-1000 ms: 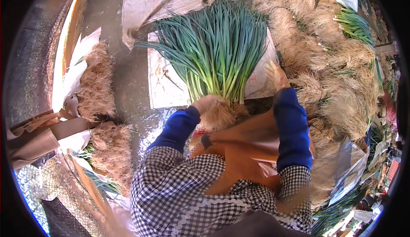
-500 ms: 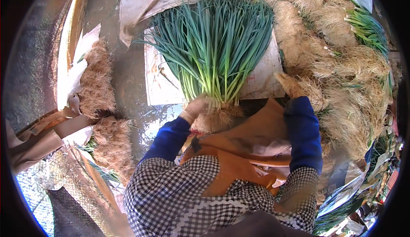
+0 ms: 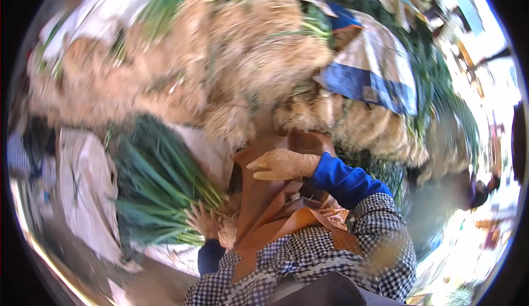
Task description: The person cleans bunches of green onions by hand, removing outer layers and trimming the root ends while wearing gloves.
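Note:
A big bundle of green onions [image 3: 160,185] lies at my left, dark green leaves fanned outward and pale stems toward my lap. My left hand [image 3: 203,220] rests on the stems near the roots, its fingers spread. Above my brown apron [image 3: 256,201] hovers my right hand [image 3: 281,164], which looks gloved. Its fingers point left, slightly parted, with nothing visible in them. Beyond it rises a large heap of green onions with straw-coloured roots [image 3: 237,58] facing me. The picture is blurred by motion.
A whitish sheet [image 3: 88,190] lies beyond the leaf tips on the left. Over the heap at the right is a white and blue sack [image 3: 372,69]. More green leaves [image 3: 441,85] hang at the far right. A pale sheet [image 3: 204,149] shows under the bundle.
The view has swung to the right, so the bundle now appears at the left and the root heap ahead. My left hand stays at the stems; my right hand has come over my apron.

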The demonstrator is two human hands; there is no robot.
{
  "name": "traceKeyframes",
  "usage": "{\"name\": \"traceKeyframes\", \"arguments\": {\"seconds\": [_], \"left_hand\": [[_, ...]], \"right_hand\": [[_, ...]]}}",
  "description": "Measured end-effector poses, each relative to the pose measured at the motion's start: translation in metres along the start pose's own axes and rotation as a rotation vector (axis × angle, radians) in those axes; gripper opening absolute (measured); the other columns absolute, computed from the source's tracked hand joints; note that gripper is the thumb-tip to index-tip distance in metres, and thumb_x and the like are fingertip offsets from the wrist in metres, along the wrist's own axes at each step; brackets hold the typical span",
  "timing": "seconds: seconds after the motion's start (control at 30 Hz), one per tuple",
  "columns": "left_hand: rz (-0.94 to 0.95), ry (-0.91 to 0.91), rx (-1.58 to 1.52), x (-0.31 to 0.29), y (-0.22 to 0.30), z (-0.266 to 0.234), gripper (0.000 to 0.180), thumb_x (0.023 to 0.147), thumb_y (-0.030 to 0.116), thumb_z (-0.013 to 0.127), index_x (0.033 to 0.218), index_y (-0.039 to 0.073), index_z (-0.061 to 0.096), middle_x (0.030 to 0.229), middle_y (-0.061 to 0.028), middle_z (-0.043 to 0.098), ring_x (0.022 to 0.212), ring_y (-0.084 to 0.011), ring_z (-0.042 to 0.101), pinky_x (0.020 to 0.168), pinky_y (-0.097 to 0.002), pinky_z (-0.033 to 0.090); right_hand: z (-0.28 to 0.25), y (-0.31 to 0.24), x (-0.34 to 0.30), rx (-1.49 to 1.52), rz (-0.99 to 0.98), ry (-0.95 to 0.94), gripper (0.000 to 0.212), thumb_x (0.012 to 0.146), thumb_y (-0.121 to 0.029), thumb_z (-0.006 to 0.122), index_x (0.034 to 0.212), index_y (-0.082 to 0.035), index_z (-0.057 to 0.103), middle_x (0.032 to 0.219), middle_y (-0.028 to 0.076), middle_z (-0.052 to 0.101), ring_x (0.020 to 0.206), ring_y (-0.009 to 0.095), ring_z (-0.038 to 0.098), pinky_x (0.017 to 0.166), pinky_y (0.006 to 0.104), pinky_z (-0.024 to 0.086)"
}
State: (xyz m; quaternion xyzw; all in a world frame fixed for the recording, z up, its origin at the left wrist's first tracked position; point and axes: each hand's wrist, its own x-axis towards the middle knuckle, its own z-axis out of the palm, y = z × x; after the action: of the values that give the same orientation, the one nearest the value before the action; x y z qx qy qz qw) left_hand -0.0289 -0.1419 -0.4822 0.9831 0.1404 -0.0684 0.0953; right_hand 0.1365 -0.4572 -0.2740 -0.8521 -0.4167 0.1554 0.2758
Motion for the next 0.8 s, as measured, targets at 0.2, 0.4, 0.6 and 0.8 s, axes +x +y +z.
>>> {"name": "traceKeyframes", "arguments": {"seconds": [0.2,0.4,0.6,0.8], "left_hand": [[0.011,-0.081,0.091,0.039,-0.039,0.014,0.058,0.084,0.045,0.051,0.134,0.017,0.041,0.142,-0.0142,0.031,0.132,-0.0400,0.021,0.103,-0.0547,0.021],[0.231,0.163,-0.303,0.088,-0.005,-0.042,0.032,0.082,0.016,0.059,0.110,0.002,0.059,0.104,-0.0202,0.060,0.093,-0.0333,0.058,0.082,-0.0392,0.046],[0.552,0.105,-0.766,0.092,0.116,-0.083,0.023,0.087,0.016,0.056,0.103,0.002,0.063,0.092,-0.0137,0.065,0.079,-0.0214,0.062,0.071,-0.0307,0.049],[0.905,-0.218,-0.966,0.039,0.286,-0.111,0.021,0.088,0.012,0.053,0.103,0.000,0.063,0.088,-0.0105,0.066,0.077,-0.0166,0.063,0.069,-0.0262,0.050]], "right_hand": [[-0.038,0.017,-0.169,0.296,0.796,0.746,0.026,0.087,-0.023,0.058,0.105,-0.005,0.063,0.100,0.011,0.065,0.087,0.019,0.061,0.077,0.0336,0.049],[-0.044,0.107,-0.456,-0.229,1.452,1.529,0.034,0.085,-0.033,0.057,0.102,-0.005,0.065,0.086,0.009,0.068,0.081,0.020,0.063,0.075,0.0317,0.047],[-0.086,0.158,-0.421,-0.007,1.534,1.250,0.042,0.078,-0.046,0.060,0.097,-0.010,0.068,0.088,0.012,0.067,0.087,0.024,0.063,0.078,0.0333,0.047],[-0.093,0.189,-0.388,-0.193,1.567,0.929,0.053,0.069,-0.050,0.068,0.100,-0.007,0.062,0.091,0.016,0.064,0.087,0.030,0.061,0.078,0.0370,0.047]]}}
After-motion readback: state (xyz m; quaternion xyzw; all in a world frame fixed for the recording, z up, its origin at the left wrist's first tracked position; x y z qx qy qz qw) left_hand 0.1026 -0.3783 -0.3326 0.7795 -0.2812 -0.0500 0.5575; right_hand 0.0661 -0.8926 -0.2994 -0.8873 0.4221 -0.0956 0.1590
